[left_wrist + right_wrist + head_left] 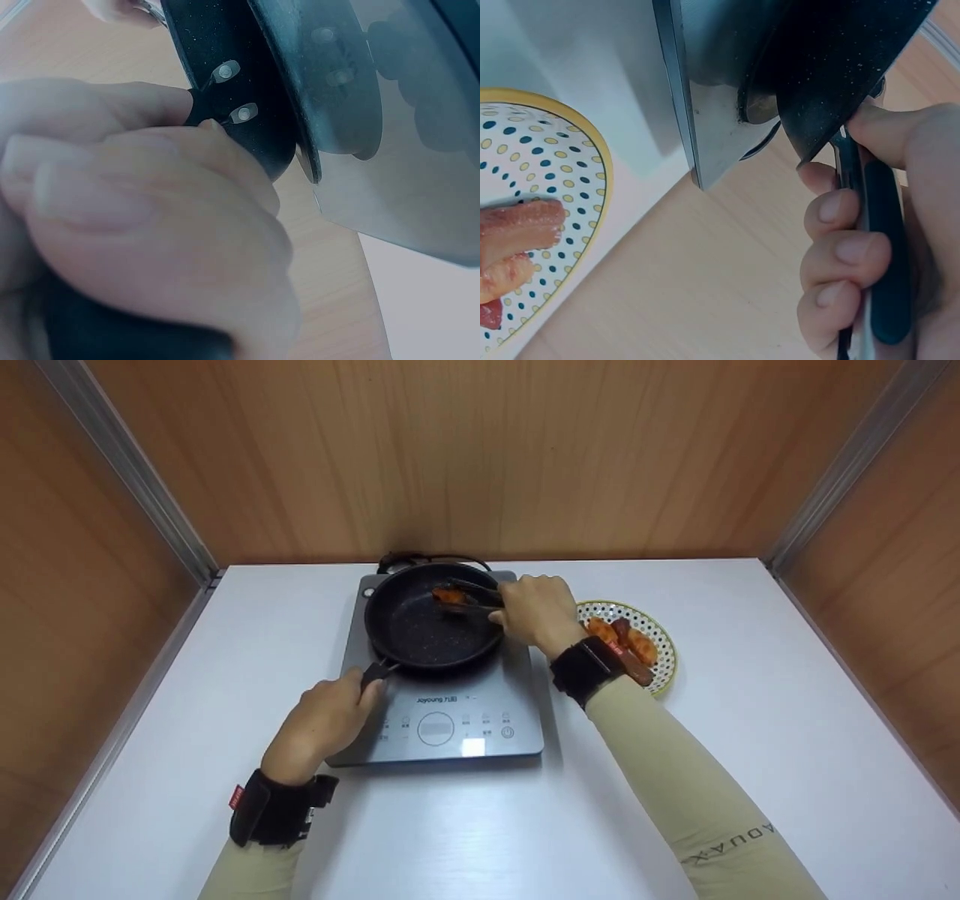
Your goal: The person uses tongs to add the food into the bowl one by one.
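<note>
A dark frying pan (420, 630) sits on the induction cooktop (480, 690). My left hand (326, 720) grips the pan's black handle (377, 671), and the riveted joint shows in the left wrist view. With curled fingers my right hand (540, 611) holds a pair of tongs (885, 247), their dark arms reaching over the pan. At the tongs' tips, inside the pan, is a reddish-orange piece of food (450, 596); whether it is pinched or only touched I cannot tell. The tips are partly hidden by the pan wall in the right wrist view.
Right of the cooktop stands a dotted plate (667, 667) with a yellow rim, carrying several pieces of cooked meat (517, 225). My right forearm passes over its near-left side. A black cord (450, 558) lies behind the cooktop. Wooden panels (480, 457) enclose the white table (750, 675).
</note>
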`<state>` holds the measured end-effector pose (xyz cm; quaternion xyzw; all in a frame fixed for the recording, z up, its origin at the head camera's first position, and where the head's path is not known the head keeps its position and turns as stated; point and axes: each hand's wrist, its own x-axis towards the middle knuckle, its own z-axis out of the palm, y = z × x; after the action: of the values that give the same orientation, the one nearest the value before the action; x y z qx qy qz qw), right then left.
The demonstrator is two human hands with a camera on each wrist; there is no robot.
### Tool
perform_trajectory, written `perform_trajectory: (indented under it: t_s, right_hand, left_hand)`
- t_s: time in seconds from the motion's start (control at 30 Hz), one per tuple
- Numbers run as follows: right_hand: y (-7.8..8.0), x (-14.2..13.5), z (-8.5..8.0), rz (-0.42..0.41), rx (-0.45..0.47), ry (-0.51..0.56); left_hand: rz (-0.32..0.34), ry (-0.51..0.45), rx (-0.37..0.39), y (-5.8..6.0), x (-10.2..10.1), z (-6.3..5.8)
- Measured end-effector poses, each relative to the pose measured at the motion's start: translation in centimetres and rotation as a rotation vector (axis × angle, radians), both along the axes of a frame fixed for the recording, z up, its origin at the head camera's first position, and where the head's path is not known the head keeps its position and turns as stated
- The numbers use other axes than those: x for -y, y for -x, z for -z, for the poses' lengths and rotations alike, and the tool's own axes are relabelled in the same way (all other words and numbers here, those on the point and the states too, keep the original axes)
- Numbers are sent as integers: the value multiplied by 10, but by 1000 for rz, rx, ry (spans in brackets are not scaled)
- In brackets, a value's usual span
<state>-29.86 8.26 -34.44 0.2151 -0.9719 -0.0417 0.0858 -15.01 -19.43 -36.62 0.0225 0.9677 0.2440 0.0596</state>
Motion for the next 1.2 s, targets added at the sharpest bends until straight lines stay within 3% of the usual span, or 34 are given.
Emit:
perform_trajectory:
  t_s: [0.53,0.77,0.97,1.2]
  right_hand:
    - [-2,-6,3,49,-49,18]
    - [-9,-13,4,51,-7,75]
    - [-21,-34,-1,37,5,180]
    - [-41,-82,-9,80,18,280]
  left_hand:
    - [-4,-17,18,4,-2,0]
    - [-4,-8,30,3,0,0]
    - [-9,-13,22,2,1,0]
    - [-10,-5,18,1,1,-1]
